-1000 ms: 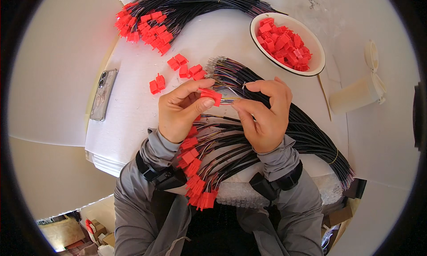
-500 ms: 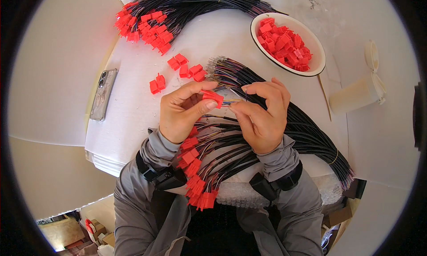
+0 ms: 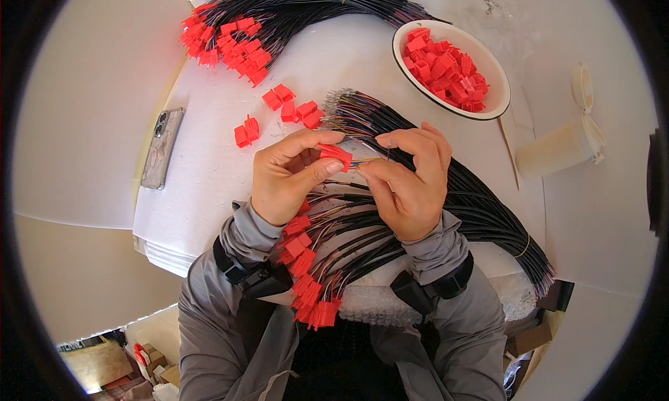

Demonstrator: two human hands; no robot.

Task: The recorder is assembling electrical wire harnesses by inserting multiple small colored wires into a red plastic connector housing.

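Observation:
Between the thumb and forefinger of my left hand (image 3: pixel 287 171) is a red plastic connector housing (image 3: pixel 336 157). Thin coloured wires (image 3: pixel 357 163) run from its right side to my right hand (image 3: pixel 411 178), whose thumb and fingers pinch them close to the housing. Whether the wire ends sit fully inside cannot be made out. Under and behind my hands lies a bundle of black cables (image 3: pixel 481 185) with bare stripped ends at the far side. Closer to me, several cables of this bundle end in red housings (image 3: pixel 298 244) that hang toward the table's near edge.
A white bowl (image 3: pixel 496 87) full of red housings stands at the far right. Several loose housings (image 3: pixel 247 132) lie left of the cable ends. Another finished-looking cable bundle (image 3: pixel 306 11) spans the far edge. A phone (image 3: pixel 162 149) rests at left, an open cream container (image 3: pixel 557 150) at right.
My right hand has shifted slightly left, bringing the wires closer to the housing. The left hand and its housing have barely moved.

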